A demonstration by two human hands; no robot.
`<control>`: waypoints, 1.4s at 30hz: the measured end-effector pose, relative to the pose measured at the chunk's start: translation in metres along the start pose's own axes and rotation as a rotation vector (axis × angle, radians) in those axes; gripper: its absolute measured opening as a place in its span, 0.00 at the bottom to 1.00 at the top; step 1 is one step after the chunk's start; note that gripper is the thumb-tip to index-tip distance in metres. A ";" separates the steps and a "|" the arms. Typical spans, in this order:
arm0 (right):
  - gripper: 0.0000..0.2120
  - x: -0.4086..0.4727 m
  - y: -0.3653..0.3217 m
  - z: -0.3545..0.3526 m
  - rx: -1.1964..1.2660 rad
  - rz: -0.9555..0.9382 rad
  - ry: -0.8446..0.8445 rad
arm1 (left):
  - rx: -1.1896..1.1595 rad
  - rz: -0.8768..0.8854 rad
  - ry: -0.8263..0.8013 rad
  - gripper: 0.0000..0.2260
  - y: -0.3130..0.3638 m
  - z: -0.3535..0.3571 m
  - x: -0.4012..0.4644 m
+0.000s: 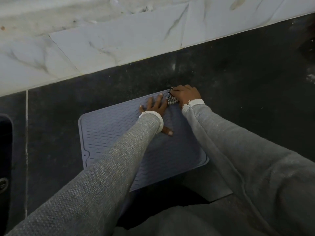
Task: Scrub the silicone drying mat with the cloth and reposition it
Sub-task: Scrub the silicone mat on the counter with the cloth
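Your silicone drying mat lies flat on the dark counter, set at a slant to the tiled wall, its near edge at the counter's front lip.

Left hand: fingers straight and spread, palm down on the ribbed surface. It grips nothing. Judged purpose: a brace, so the mat does not slide under the scrubbing.

Right hand: fingers curled round a bunched checked cloth, pressing it onto the mat's far corner, just beside the left fingertips. Bunching the cloth likely concentrates pressure into the ribs.

Assessment: scrubbing is in hand at the far corner. Most of the mat is hidden by your sleeves, so its cleanliness cannot be judged. Repositioning is not yet done.

A dark sink edge shows at the left.
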State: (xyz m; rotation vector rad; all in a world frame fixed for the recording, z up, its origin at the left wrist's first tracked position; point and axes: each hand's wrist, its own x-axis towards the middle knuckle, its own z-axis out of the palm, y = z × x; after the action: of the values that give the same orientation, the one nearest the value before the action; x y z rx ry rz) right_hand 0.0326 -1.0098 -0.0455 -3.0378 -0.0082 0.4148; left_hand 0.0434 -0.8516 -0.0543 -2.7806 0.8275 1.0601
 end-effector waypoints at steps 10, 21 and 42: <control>0.22 -0.078 0.005 0.023 0.026 0.018 0.019 | -0.008 0.017 -0.003 0.64 -0.001 -0.001 0.000; 0.21 -0.040 -0.010 0.018 -0.010 0.005 0.004 | 0.007 -0.003 0.003 0.63 0.001 -0.001 -0.003; 0.20 -0.108 -0.015 0.041 0.021 0.035 0.113 | 0.022 -0.013 -0.012 0.62 0.003 -0.003 -0.006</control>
State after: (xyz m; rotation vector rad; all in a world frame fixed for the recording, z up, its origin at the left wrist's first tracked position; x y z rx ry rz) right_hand -0.0820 -0.9930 -0.0547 -3.0396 0.0549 0.2437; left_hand 0.0396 -0.8521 -0.0481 -2.7548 0.8132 1.0584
